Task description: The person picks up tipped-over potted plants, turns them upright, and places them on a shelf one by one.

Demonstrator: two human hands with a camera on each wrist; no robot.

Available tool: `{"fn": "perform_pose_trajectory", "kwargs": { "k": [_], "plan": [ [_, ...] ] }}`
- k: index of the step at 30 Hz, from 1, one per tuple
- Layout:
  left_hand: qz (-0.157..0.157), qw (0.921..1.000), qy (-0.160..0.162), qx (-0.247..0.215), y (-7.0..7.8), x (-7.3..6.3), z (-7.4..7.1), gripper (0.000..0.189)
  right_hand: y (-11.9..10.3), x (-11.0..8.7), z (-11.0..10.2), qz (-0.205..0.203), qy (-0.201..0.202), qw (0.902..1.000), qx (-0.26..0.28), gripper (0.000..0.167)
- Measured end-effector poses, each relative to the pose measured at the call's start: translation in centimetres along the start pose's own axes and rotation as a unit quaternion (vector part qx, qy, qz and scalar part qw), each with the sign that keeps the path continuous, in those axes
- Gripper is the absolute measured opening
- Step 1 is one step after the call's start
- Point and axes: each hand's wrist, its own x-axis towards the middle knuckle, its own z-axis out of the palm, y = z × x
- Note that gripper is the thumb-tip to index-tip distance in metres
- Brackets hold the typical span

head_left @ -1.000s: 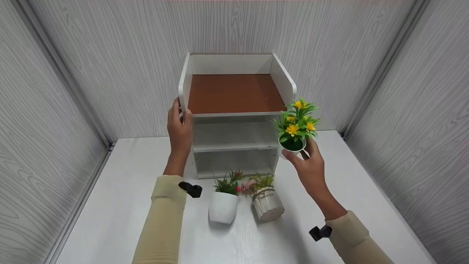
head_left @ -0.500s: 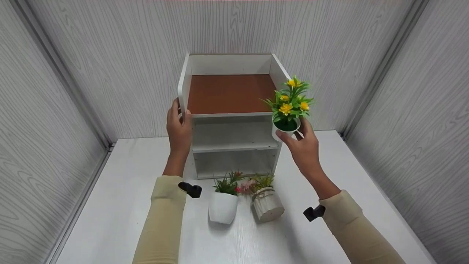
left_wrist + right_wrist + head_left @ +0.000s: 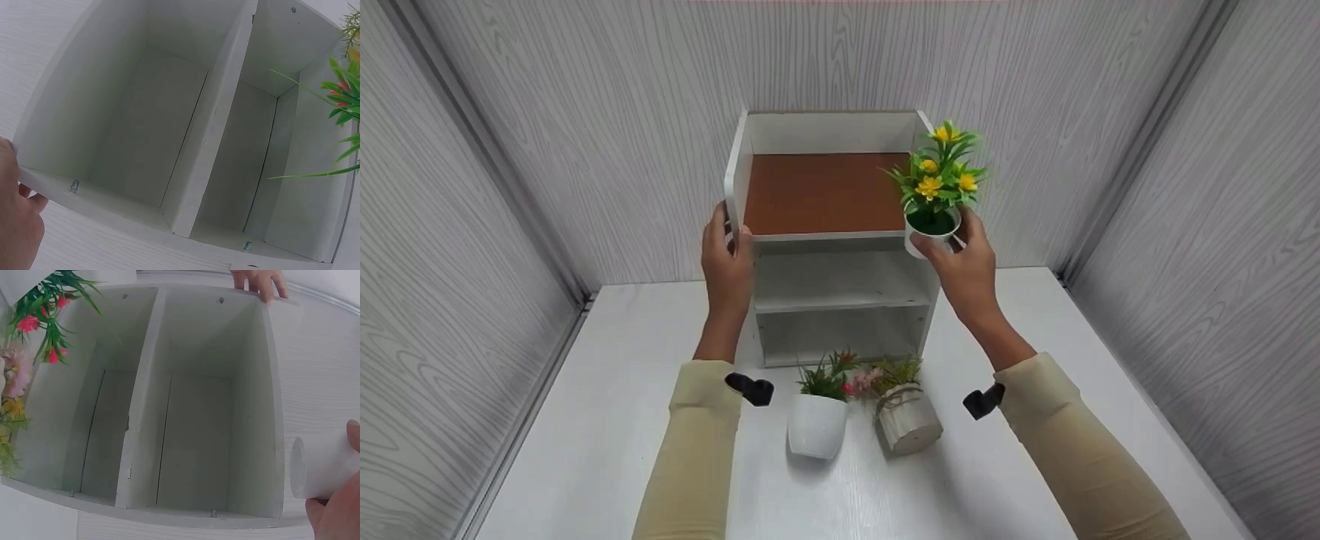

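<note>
In the head view, a white shelf unit [image 3: 840,300] with a brown top board [image 3: 825,195] stands against the back wall. My left hand [image 3: 727,262] grips its left side panel [image 3: 735,172] near the front edge, thumb inward. My right hand [image 3: 969,274] holds a small artificial potted plant [image 3: 934,184] by its white pot, with yellow flowers and green leaves. It is upright at the front right corner of the top board, overlapping the right side panel. The right wrist view shows the white pot [image 3: 323,467] between thumb and fingers; its flowers are out of that view.
Before the shelf unit, a white pot [image 3: 817,426] with red flowers and a whitish wood-like pot [image 3: 911,424] tied with twine lie tipped on the white table [image 3: 607,420]. Wood-grain panels [image 3: 472,187] enclose the back and sides. The unit's two lower compartments show bare boards.
My right hand has carried the yellow-flowered potted plant upward and leftward, from beside the unit to the top board's front right corner. My left hand stays in place on the side panel.
</note>
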Motion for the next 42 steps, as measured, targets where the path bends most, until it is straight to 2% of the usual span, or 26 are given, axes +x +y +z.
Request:
{"fn": "perform_pose_trajectory", "kwargs": {
  "k": [10,16,23,42],
  "plan": [
    [-0.001,1.0,-0.002,-0.006,0.0,0.0,0.0,0.056,-0.5,1.7,1.3,0.007,0.003,0.9999,-0.012,0.08],
    [-0.001,0.9999,0.003,-0.011,-0.1,0.0,0.1,0.056,0.2,2.7,2.0,0.007,0.008,0.9997,-0.021,0.078],
    [0.003,1.0,0.001,-0.008,0.1,0.0,0.1,0.056,0.2,3.8,2.5,0.027,0.008,0.9996,0.0,0.079],
    [-0.014,0.9999,-0.004,0.001,0.2,-0.1,0.3,0.058,0.0,4.9,3.3,0.045,0.032,0.9982,-0.024,0.08]
  ]
}}
